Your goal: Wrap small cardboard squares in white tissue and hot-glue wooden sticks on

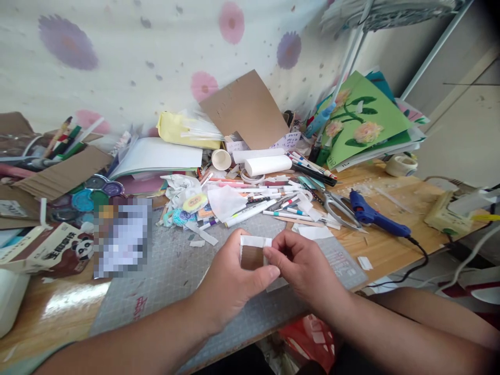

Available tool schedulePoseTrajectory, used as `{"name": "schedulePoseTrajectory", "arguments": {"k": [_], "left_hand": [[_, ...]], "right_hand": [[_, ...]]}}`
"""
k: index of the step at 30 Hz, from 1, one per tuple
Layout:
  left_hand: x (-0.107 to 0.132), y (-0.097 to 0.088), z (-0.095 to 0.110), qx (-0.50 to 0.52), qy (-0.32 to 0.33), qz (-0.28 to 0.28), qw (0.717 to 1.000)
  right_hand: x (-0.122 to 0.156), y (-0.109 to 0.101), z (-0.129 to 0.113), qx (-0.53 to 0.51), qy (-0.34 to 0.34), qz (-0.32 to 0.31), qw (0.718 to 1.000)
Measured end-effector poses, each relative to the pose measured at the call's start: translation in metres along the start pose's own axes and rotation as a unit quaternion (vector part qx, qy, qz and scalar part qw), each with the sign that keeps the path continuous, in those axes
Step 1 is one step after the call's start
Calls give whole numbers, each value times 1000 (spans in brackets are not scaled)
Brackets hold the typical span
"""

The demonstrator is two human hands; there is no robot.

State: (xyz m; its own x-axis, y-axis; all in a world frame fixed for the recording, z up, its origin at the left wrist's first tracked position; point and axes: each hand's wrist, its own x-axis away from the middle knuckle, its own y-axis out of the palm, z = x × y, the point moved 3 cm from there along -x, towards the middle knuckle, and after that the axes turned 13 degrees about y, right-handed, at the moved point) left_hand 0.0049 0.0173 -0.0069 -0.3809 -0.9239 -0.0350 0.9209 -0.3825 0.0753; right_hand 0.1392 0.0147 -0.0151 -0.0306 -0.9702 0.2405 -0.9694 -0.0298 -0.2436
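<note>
Between left grip (238, 268) and right grip (300, 260), both clamped on it, white-edged cardboard (251, 257).

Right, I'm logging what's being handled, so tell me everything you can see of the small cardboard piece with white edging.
The small cardboard piece looks squarish, with a plain brown face and white, paper-like edging along the top and partly visible at the sides. It is held above the gray cutting mat, brown face toward the camera. The left hand grips it, thumb across the lower front; the right hand pinches its right edge. Its bottom edge and back are hidden.
</note>
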Motion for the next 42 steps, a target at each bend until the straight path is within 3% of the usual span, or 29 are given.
{"name": "schedulePoseTrajectory", "arguments": {"k": [5,11,16,20,25,28,31,35,37,42], "left_hand": [[-1,-1,-3,-25,-17,-2,1000],[-1,-2,-5,-63,-39,-33,997],[-2,-2,-3,-99,-52,-44,993],[-4,-1,2,-166,-25,-63,984],[-4,-2,7,-301,38,-92,948],[-4,-2,7,-316,44,-100,942],[-5,-2,7,-305,41,-100,946],[-6,-5,8,-268,68,-4,961],[-7,-7,5,-206,70,35,975],[-7,-4,-4,15,17,47,999]], "right_hand": [[1,0,0,-50,21,-65,996],[0,-21,-4,-56,31,-79,995],[-2,-24,-12,-9,39,-96,995],[-1,-21,-15,14,55,-100,993],[0,-20,-14,17,70,-114,991],[-1,-19,-10,7,79,-120,990],[-1,-18,-7,-29,96,-131,986],[0,-18,-4,-136,121,-121,976],[1,-19,-1,-201,136,-103,965],[5,-15,6,-318,169,-104,927]]}}
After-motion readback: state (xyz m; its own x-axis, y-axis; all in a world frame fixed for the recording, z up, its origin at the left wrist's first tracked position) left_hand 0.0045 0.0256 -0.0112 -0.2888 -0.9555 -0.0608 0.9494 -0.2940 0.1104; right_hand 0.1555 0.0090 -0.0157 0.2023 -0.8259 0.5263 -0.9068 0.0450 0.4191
